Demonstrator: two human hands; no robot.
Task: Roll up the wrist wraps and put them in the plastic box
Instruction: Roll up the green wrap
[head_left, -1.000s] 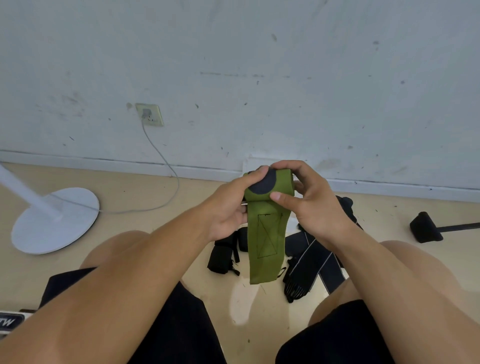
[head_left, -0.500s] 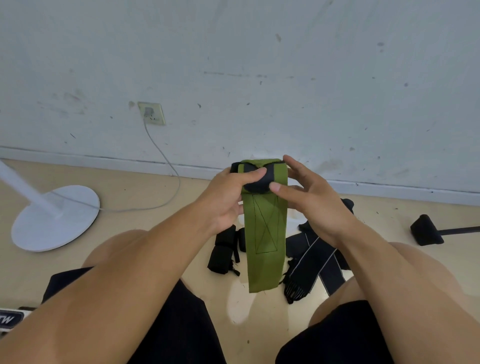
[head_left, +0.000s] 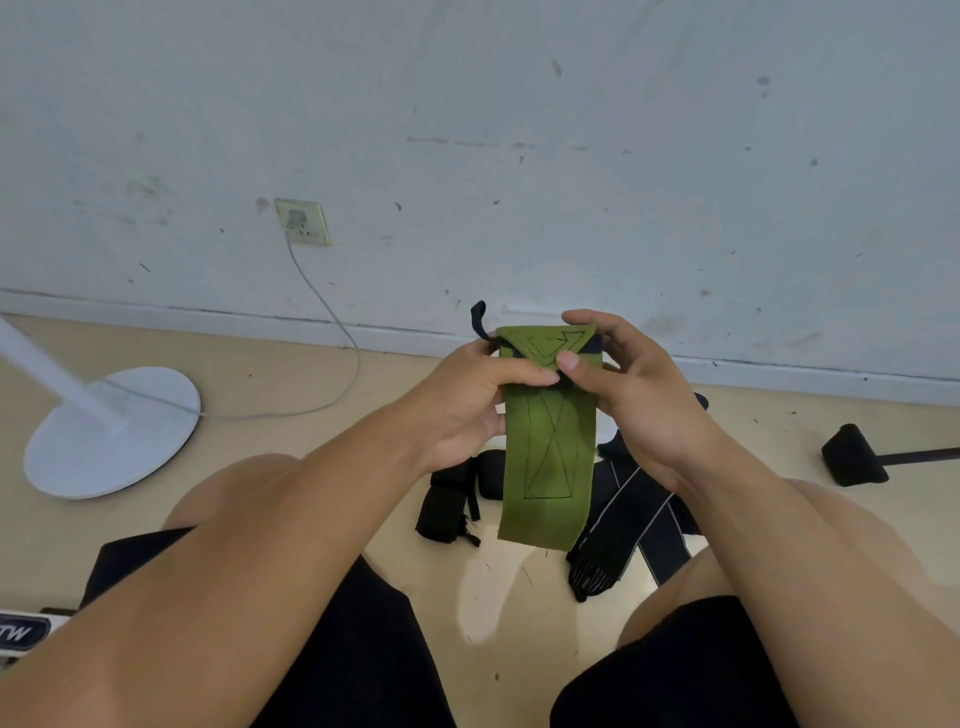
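Observation:
I hold a green wrist wrap (head_left: 548, 462) up in front of me, above the floor. Its top end is folded over into the start of a roll, and the rest hangs straight down with black stitching showing. My left hand (head_left: 470, 410) pinches the roll from the left with thumb on top. My right hand (head_left: 631, 395) pinches it from the right. A black loop (head_left: 479, 317) sticks up at the roll's left end. The plastic box is not in view.
On the floor under the wrap lie a rolled black wrap (head_left: 447, 506) and loose black wraps with grey stripes (head_left: 631, 525). A white fan base (head_left: 111, 431) stands at the left, its cable (head_left: 332, 322) running to a wall socket. A black foot (head_left: 852, 462) lies at the right. My knees frame the floor.
The folded top of the green wrap has been turned further over, its black inner end now hidden and the stitched side facing me. Both hands rose slightly.

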